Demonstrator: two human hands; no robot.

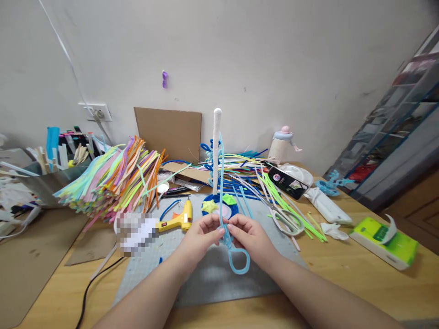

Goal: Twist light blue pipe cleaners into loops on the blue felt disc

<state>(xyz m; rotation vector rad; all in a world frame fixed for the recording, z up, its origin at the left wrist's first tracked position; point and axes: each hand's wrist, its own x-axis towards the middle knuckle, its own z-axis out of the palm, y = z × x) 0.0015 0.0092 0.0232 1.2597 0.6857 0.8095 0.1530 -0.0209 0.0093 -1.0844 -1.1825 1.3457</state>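
Light-blue pipe cleaners, bent into a loop at the lower end, are pinched between the fingertips of my left hand and my right hand. Their long straight ends rise in front of a white upright post. Behind my fingers is the post's round dark-blue base, bearing a yellow star, a green piece and a pale pink round piece. Blue curled pipe cleaners show beside the post. My fingers partly hide the crossing of the held strands.
A yellow glue gun lies on the grey cutting mat, left of my hands. Scissors, a phone and green pipe cleaners lie right. A large pipe-cleaner bundle is at left; a tissue pack sits far right.
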